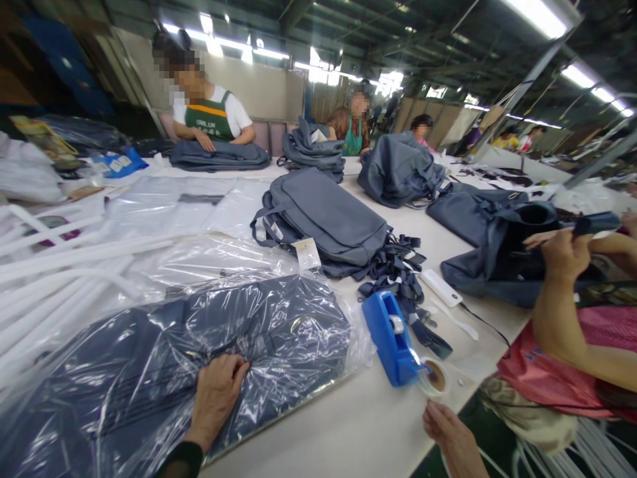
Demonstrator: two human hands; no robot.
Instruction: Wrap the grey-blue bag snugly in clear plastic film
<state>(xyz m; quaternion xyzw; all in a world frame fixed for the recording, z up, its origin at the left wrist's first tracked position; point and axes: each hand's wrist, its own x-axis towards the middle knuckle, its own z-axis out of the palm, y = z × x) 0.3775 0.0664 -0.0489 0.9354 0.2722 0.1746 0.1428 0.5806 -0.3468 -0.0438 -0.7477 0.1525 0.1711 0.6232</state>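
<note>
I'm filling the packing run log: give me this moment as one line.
left hand: pressing on clear plastic bag with dark blue bag inside | right hand: at tape end of blue tape dispenser | white table

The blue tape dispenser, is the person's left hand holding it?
No. The left hand lies flat on the bagged backpack, while the tape dispenser stands apart near the right hand.

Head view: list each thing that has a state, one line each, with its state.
left hand: flat, pressing on the bagged backpack
right hand: open, at the table edge just below the tape roll
bagged backpack: lying flat, sealed inside clear plastic
tape dispenser: upright, tape roll loaded
grey backpack: unbagged, lying flat, tag attached
</note>
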